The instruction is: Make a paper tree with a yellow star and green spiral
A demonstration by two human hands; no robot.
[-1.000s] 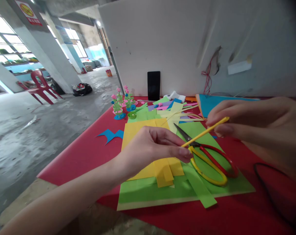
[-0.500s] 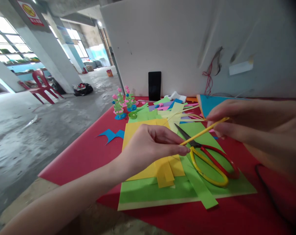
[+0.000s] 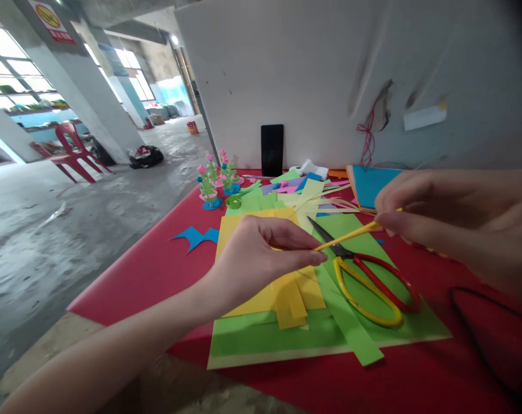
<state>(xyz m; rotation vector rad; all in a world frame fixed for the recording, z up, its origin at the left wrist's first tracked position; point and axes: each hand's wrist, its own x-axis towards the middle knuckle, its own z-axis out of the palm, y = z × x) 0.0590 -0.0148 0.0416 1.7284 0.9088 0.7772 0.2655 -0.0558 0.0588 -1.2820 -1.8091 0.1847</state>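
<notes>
Spanning the gap between both hands above the red desk (image 3: 149,270): one thin yellow strip (image 3: 347,236), slanting up to the right. Left hand (image 3: 252,264): fingers closed, pinching its lower end. Right hand (image 3: 455,218): fingers closed on its upper end. Below: scissors (image 3: 345,254), lying on green paper (image 3: 265,345). Changed since a second ago: right thumb covers more strip; left fingertips sit higher.
</notes>
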